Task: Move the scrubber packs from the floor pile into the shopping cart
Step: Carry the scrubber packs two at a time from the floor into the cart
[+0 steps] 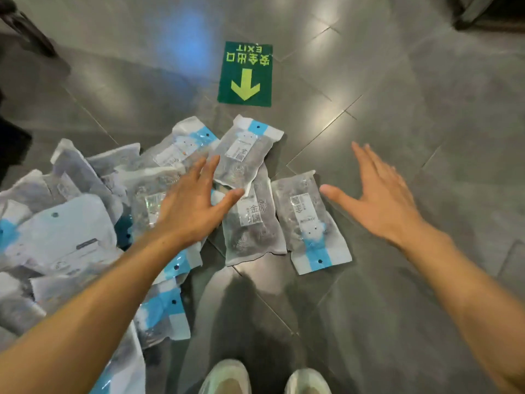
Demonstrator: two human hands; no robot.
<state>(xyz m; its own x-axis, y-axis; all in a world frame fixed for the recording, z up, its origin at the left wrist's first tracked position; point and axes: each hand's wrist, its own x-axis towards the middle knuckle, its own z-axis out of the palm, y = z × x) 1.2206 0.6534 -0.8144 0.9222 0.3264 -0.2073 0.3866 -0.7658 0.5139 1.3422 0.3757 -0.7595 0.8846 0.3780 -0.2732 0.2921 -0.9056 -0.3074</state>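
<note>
Grey tiled floor fills the view, with a green exit sign stuck to it beyond the hands and two pale shoes at the near edge. The packs lie heaped under and to the left of the left hand, the heap spilling toward the shoes. That hand's grip is spread wide, fingers straight, holding nothing; it hovers over a pack that lies tilted on top of others, thumb near its lower edge, seemingly set to close on it. The right hand is equally spread and empty, over bare floor, its thumb pointing at a lone pack just to its left, which lies flat and slightly apart from the heap. Between the two hands another pack lies partly under the tilted one. The wide spread probably suits the flat, slippery bags, letting each hand gather one from the outer fringe first. No cart is in view.
</note>
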